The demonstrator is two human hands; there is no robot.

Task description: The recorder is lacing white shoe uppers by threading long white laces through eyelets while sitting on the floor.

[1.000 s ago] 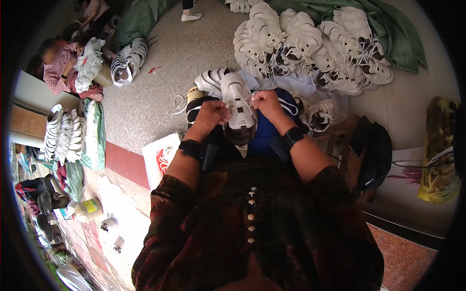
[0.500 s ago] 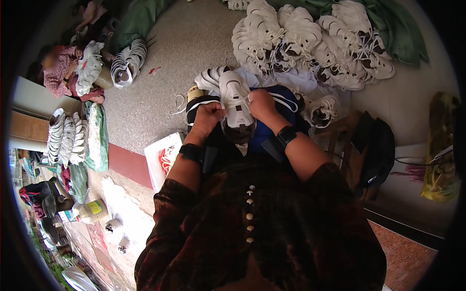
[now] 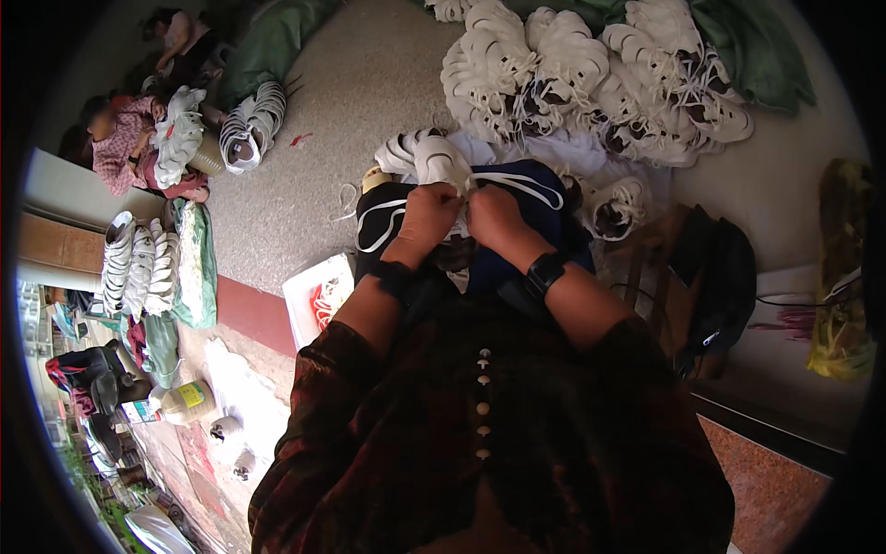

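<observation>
While held, white laced shoe (image 3: 441, 164)

My left hand (image 3: 426, 214) and right hand (image 3: 492, 215) cover the near part of the white shoe (image 3: 441, 164); whatever my fingertips pinch there cannot be made out. My forearms and chest hide the lap below the grip. Beyond the grip, the white shoe pile (image 3: 591, 74) is cut off by the top edge. Far left of the grip, the seated person (image 3: 125, 148) is too small to tell apart.
</observation>
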